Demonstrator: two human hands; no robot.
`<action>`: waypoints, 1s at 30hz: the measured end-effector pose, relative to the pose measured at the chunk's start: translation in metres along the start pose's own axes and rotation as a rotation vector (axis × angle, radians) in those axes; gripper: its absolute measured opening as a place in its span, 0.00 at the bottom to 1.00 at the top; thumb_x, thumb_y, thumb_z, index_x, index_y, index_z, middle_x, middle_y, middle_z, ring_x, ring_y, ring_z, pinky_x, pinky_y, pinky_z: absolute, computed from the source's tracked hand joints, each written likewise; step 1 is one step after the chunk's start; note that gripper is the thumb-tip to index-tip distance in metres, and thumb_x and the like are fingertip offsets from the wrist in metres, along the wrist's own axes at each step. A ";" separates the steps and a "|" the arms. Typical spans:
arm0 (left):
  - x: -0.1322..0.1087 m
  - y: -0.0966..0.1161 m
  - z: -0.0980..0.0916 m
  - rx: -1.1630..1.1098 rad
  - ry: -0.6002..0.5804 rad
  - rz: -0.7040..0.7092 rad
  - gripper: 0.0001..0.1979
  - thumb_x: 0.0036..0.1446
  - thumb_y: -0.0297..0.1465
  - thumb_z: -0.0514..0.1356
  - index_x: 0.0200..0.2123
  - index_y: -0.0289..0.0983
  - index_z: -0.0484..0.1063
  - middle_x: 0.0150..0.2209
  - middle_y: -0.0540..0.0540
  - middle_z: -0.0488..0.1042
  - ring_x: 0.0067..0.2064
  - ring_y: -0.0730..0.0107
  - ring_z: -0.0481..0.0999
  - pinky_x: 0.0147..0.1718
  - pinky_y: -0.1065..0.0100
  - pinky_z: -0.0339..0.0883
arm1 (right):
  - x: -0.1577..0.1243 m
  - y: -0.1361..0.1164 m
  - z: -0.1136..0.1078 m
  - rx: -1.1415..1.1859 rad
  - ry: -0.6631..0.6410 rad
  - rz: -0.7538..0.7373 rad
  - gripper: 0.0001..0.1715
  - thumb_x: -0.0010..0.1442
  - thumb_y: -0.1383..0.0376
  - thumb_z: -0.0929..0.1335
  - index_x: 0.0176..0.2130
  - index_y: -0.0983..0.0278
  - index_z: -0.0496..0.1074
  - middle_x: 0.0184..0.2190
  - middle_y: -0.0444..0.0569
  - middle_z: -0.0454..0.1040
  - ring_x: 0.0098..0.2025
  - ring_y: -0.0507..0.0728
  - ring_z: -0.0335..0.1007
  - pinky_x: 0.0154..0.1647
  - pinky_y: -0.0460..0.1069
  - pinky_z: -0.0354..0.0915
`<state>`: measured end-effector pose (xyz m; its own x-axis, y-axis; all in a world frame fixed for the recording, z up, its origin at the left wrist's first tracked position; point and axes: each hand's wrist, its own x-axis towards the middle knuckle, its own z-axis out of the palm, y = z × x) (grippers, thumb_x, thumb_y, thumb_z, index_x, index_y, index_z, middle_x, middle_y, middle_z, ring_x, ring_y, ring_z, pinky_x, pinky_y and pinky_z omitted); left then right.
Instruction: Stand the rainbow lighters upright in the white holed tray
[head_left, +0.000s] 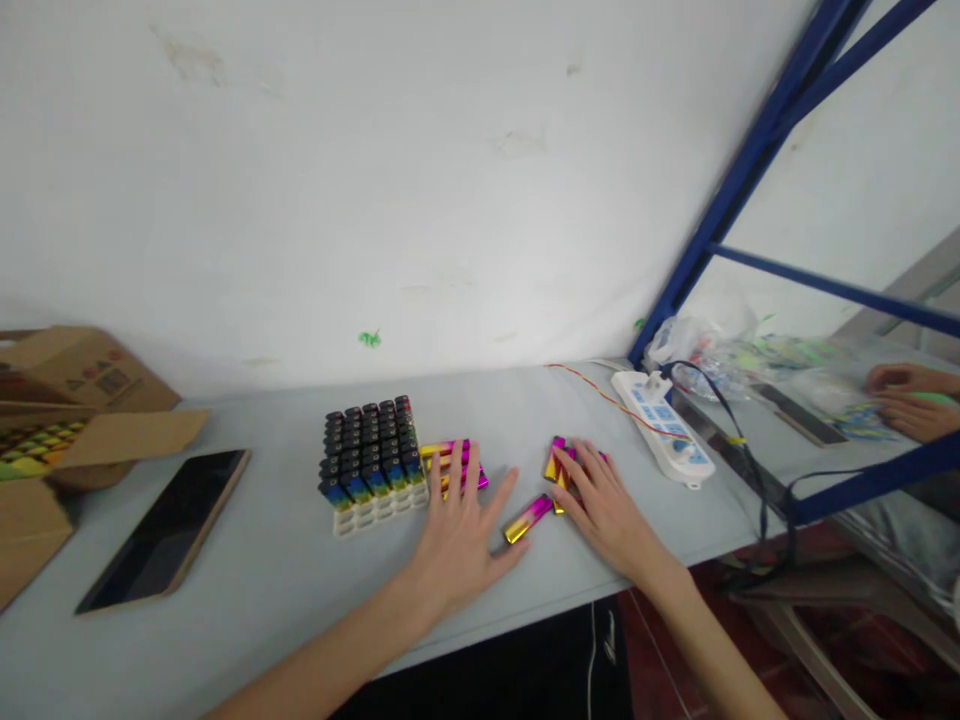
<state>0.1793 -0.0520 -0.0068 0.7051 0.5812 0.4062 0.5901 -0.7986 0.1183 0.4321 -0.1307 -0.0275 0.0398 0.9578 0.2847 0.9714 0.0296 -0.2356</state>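
Note:
My left hand (461, 540) lies with fingers spread, its fingertips over a few shiny purple-and-gold metallic tubes (474, 478) that look like lighter cases. To its left stands a white grid tray (382, 511), filled with rows of upright lighters (367, 450), black on top and blue to yellow below. My right hand (604, 510) rests palm down, fingers extended over another small group of purple-and-gold tubes (555, 462), partly hidden beneath it. Between the hands, one loose purple-and-gold tube (529, 518) lies at a slant on the table.
A dark phone (165, 530) lies at left beside an open cardboard box (97, 400) of yellowish items. At right are a white power strip (664, 430), cables and a blue metal frame (720, 220). Beyond the frame, another person's hands (915, 398) are at a table with plastic bags.

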 end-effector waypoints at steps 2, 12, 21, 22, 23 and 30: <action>0.007 -0.001 0.005 0.000 -0.011 -0.057 0.38 0.61 0.54 0.62 0.71 0.50 0.63 0.73 0.35 0.59 0.74 0.25 0.51 0.67 0.25 0.45 | 0.011 -0.003 0.002 0.049 0.001 -0.055 0.35 0.77 0.50 0.58 0.75 0.59 0.54 0.75 0.61 0.53 0.78 0.67 0.43 0.75 0.70 0.50; 0.032 0.003 0.020 0.023 -0.059 -0.233 0.26 0.70 0.36 0.53 0.70 0.42 0.65 0.70 0.33 0.64 0.73 0.34 0.56 0.68 0.26 0.44 | 0.079 -0.015 0.018 0.341 -0.011 -0.253 0.28 0.77 0.55 0.57 0.68 0.61 0.65 0.68 0.62 0.64 0.73 0.66 0.56 0.73 0.69 0.58; 0.065 0.007 0.022 -0.324 0.090 -0.421 0.29 0.66 0.27 0.51 0.69 0.32 0.60 0.64 0.31 0.66 0.68 0.48 0.63 0.70 0.42 0.51 | 0.103 -0.043 0.043 0.535 0.099 -0.236 0.21 0.75 0.63 0.58 0.62 0.63 0.67 0.60 0.60 0.73 0.63 0.62 0.68 0.68 0.63 0.64; 0.068 0.007 0.022 -0.373 0.120 -0.449 0.28 0.67 0.28 0.50 0.69 0.32 0.61 0.64 0.31 0.66 0.67 0.48 0.64 0.70 0.43 0.53 | 0.103 -0.044 0.045 0.544 0.108 -0.217 0.21 0.75 0.63 0.59 0.62 0.63 0.67 0.59 0.60 0.73 0.62 0.63 0.69 0.67 0.63 0.65; 0.070 0.007 0.022 -0.425 0.146 -0.474 0.26 0.68 0.29 0.50 0.68 0.33 0.62 0.64 0.31 0.66 0.66 0.49 0.65 0.69 0.44 0.55 | 0.104 -0.045 0.046 0.549 0.115 -0.194 0.21 0.74 0.63 0.59 0.62 0.63 0.67 0.59 0.61 0.73 0.61 0.63 0.70 0.66 0.62 0.66; 0.050 -0.002 -0.018 -0.652 0.243 -0.387 0.19 0.72 0.33 0.49 0.62 0.37 0.67 0.62 0.36 0.69 0.66 0.58 0.67 0.69 0.52 0.59 | 0.101 -0.038 0.036 0.529 0.151 -0.126 0.22 0.75 0.61 0.58 0.61 0.63 0.69 0.59 0.60 0.75 0.61 0.63 0.72 0.66 0.63 0.66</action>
<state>0.2061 -0.0241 0.0294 0.3470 0.8457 0.4055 0.3737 -0.5212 0.7672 0.3906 -0.0248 -0.0229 0.0016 0.8872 0.4614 0.7228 0.3178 -0.6137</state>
